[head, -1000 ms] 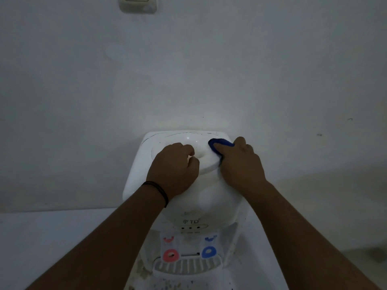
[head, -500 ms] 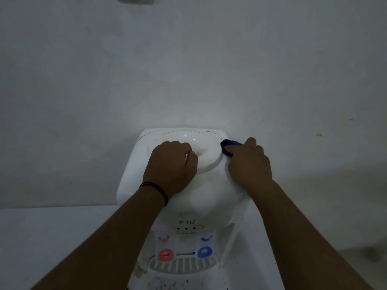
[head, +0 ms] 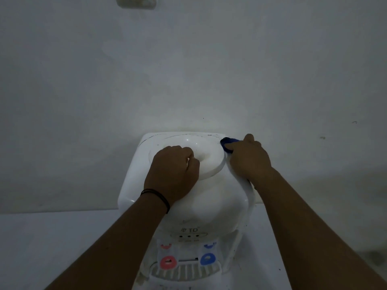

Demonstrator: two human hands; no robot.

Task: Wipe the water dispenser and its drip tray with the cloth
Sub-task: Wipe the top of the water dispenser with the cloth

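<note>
Left hand [head: 173,174] with curled fingers grips the rim of the round recess on top of the white plastic water dispenser [head: 209,197], which stands against the grey wall [head: 188,70] with open white surface [head: 52,248] to its left and right. Right hand [head: 249,158] pinches the dark blue cloth [head: 227,143], fingers clamped on it, at the dispenser's top back-right corner edge. White slotted drip tray [head: 186,271] sits low at the front, below the red tap [head: 168,262] and blue tap [head: 207,259].

right hand [head: 249,158] slid the blue cloth [head: 227,144] outward from the round top recess to the dispenser's [head: 217,197] back-right corner edge; it was nearer center before.
</note>
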